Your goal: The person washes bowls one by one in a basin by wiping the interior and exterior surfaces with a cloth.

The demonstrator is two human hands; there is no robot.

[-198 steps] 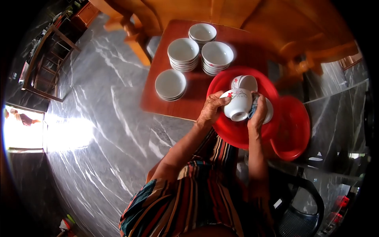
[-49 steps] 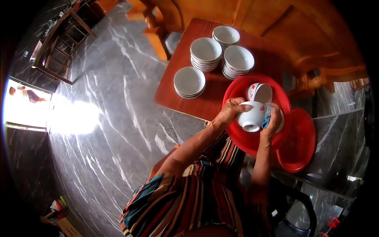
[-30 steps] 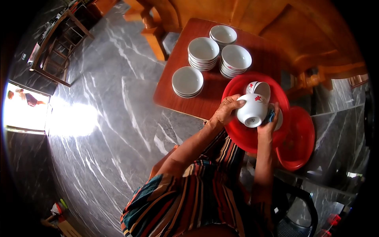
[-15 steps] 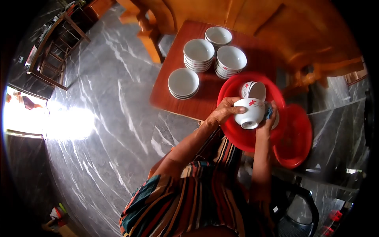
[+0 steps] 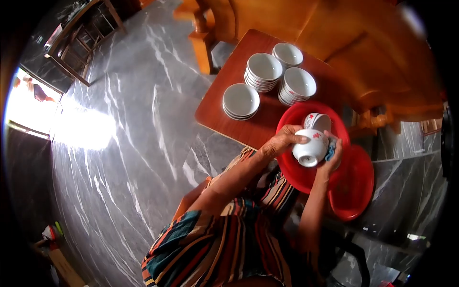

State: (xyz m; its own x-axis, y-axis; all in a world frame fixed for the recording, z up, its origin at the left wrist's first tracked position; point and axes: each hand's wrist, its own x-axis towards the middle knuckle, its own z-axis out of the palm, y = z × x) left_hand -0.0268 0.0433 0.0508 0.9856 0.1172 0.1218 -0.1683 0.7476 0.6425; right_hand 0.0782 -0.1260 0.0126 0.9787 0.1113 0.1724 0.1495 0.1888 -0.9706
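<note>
A white bowl with a red flower [image 5: 308, 152] is tilted on its side above a red basin [image 5: 283, 165], its foot facing me. My left hand [image 5: 287, 139] grips the bowl by its left side, thumb on the outer wall. My right hand [image 5: 333, 158] is closed around a blue cloth [image 5: 330, 151] and presses it to the bowl's right side. Behind the held bowl, other flowered bowls [image 5: 319, 121] lie in the basin, partly hidden by it.
A brown wooden table [image 5: 217, 107] carries several stacks of white bowls [image 5: 264, 67]. A second red basin [image 5: 358, 186] stands to the right. Beyond the table is a carved wooden bench [image 5: 330, 33]. Grey marbled floor [image 5: 138, 119] stretches left.
The view has shifted, so the table and basins appear farther right and a little lower. The held bowl has turned slightly, its foot pointing more toward me. Both hands keep their hold.
</note>
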